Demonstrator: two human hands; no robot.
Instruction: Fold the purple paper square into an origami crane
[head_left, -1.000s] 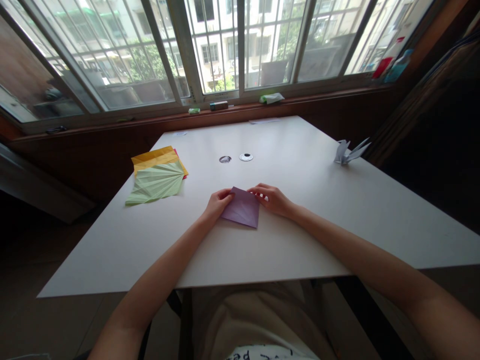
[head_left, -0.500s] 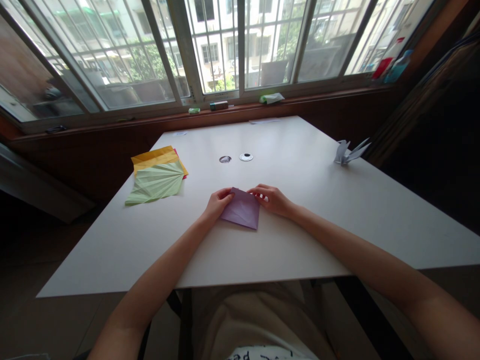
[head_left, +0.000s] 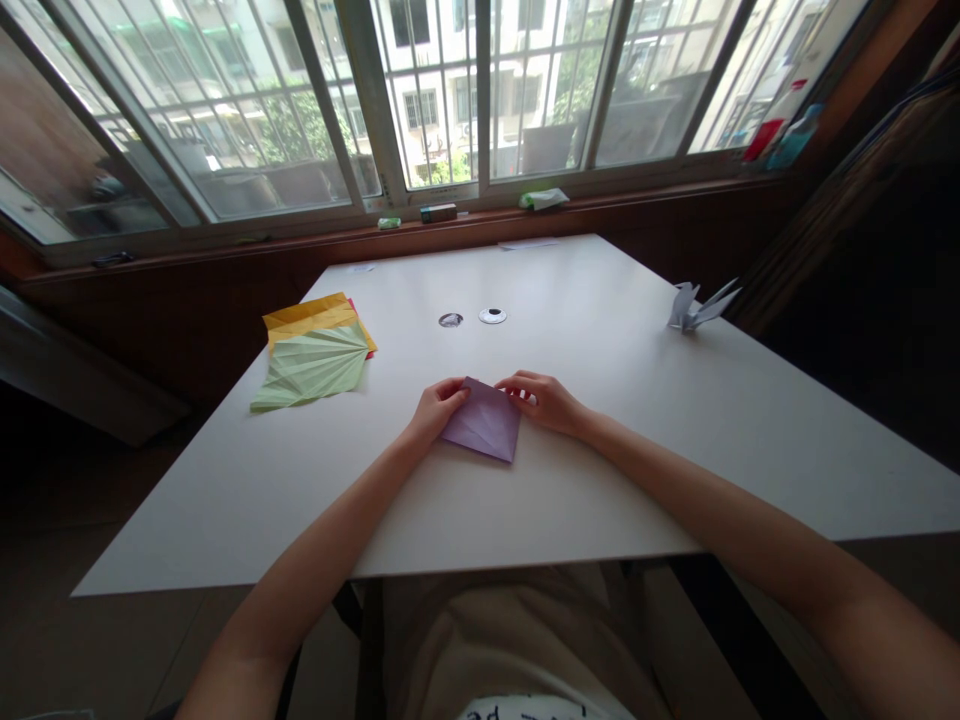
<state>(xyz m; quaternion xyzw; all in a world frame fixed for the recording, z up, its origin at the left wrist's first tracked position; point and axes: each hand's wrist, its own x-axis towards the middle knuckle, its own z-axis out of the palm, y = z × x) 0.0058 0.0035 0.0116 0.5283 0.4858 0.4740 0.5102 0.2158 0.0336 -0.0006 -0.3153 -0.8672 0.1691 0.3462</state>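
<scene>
A folded sheet of purple paper [head_left: 484, 423] lies at the middle of the white table [head_left: 592, 500], with crease lines across its face. My left hand [head_left: 437, 408] pinches its upper left edge, thumb on top. At the upper right edge, my right hand [head_left: 549, 402] has its fingers curled and closed on the paper. Parts of the fingertips of both hands are hidden.
Creased green paper [head_left: 311, 368] overlaps yellow paper [head_left: 307, 312] on the left, with a red edge beneath. Two small round objects, one dark-patterned disc [head_left: 451, 320] and one white disc [head_left: 492, 316], lie beyond my hands. A grey-white folded paper crane [head_left: 697, 307] stands on the right.
The purple paper has tilted slightly and its lower right corner has shifted a little down and left. Both hands stay nearly in place on it.
</scene>
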